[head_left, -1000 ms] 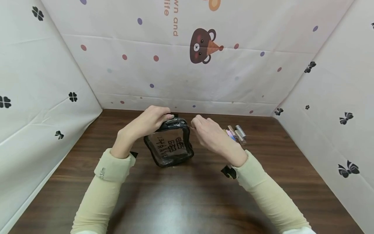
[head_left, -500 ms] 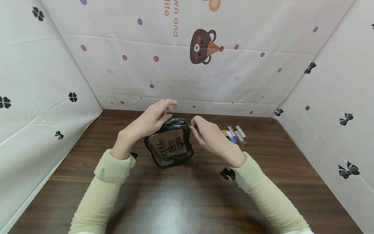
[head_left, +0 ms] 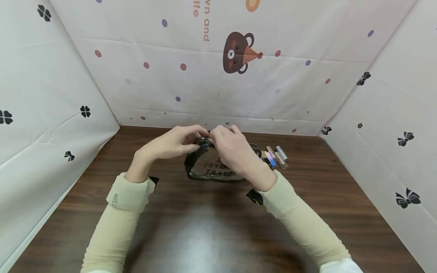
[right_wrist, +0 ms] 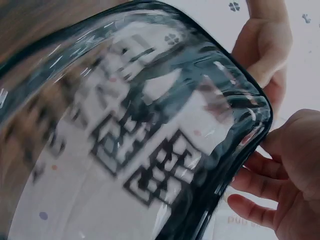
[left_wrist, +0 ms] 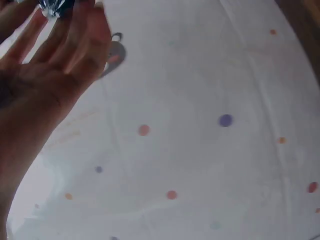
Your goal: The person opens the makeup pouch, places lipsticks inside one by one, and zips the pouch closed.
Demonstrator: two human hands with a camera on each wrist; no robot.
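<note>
A clear zip pouch (head_left: 209, 163) with black trim and dark printed lettering is held tilted above the table's back part. My left hand (head_left: 167, 143) holds its upper left corner, thumb in front. In the left wrist view, the left hand's (left_wrist: 55, 65) curled fingers meet a shiny dark bit of the pouch (left_wrist: 56, 7). My right hand (head_left: 233, 149) pinches the top edge beside it. Up close in the right wrist view, the right hand's (right_wrist: 295, 175) thumb lies at the black rim of the pouch (right_wrist: 165, 165), fingers partly behind it. The zipper pull is hidden.
Several small cosmetic-like items (head_left: 278, 157), some silver tubes among them, lie right of the pouch on the dark wooden table (head_left: 198, 227). White patterned sheets (head_left: 136, 87) rise behind and along both sides.
The pouch has turned and its lower part has swung to the right. My right hand has moved left along its top edge, close to my left hand, whose lifted fingers have come back down.
</note>
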